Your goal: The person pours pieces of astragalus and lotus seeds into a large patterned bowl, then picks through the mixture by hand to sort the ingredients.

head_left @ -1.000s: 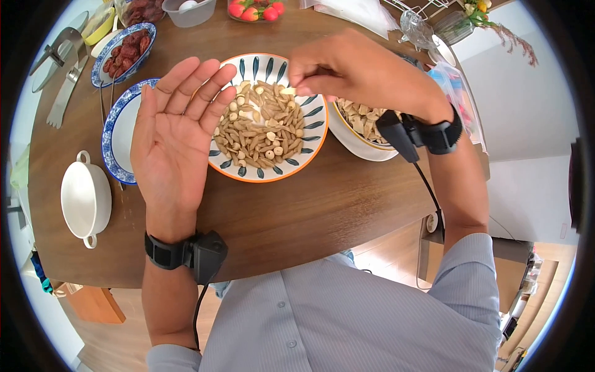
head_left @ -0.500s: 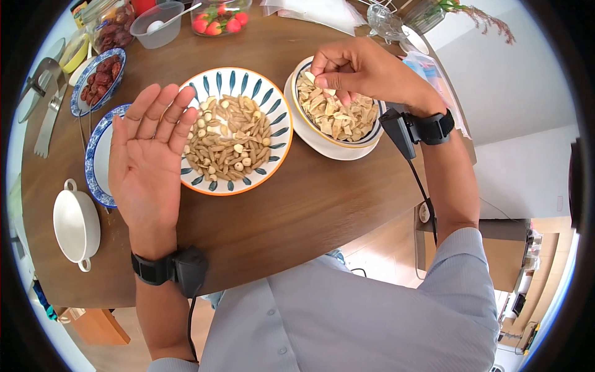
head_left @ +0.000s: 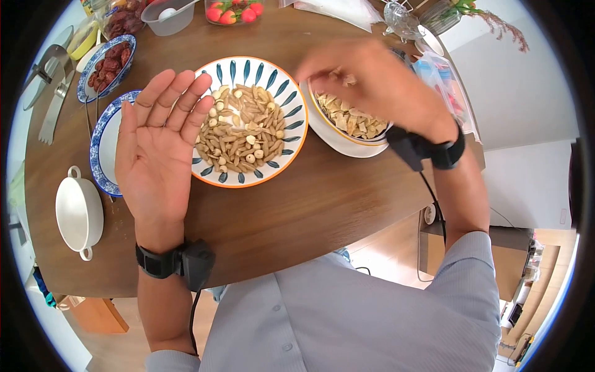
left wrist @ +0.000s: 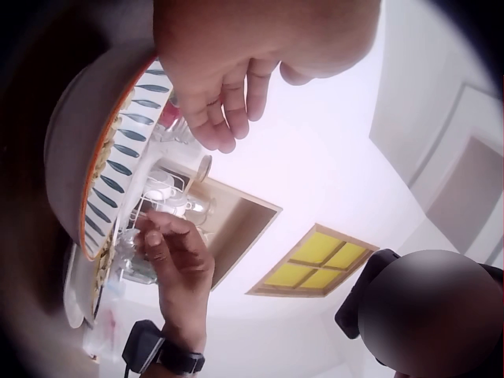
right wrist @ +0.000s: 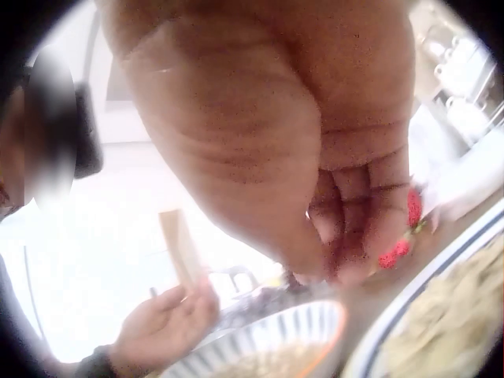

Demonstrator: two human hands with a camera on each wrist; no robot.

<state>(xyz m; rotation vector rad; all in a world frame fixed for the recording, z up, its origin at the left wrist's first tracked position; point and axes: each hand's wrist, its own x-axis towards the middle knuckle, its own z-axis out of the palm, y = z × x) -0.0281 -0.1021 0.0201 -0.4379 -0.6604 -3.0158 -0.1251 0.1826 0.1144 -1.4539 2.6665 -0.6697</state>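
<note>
My left hand [head_left: 158, 152] is raised, palm up with fingers straight and nothing in it, over the near left edge of a striped plate [head_left: 297, 127]. That plate holds brown slender dried pieces [head_left: 238, 152] mixed with round pale seeds [head_left: 250, 139]. My right hand [head_left: 378, 87], blurred, is over the bowl [head_left: 365, 142] of pale dried slices [head_left: 350, 118]. Its fingers are curled toward the thumb, and pale pieces [head_left: 350, 79] show in their curl. In the right wrist view the fingertips [right wrist: 346, 268] meet close to the thumb.
A blue-rimmed plate [head_left: 99, 146] lies behind my left hand, and a white two-handled bowl [head_left: 79, 211] sits at the left. Further back are a bowl of red dates [head_left: 111, 65], a plastic tub [head_left: 167, 25] and a box of strawberries [head_left: 232, 11]. Tools [head_left: 56, 111] lie at far left.
My right hand moved from above the striped plate to over the bowl of slices, and its palm has since turned down. The left hand stays raised and straight-fingered. The head view shifted slightly.
</note>
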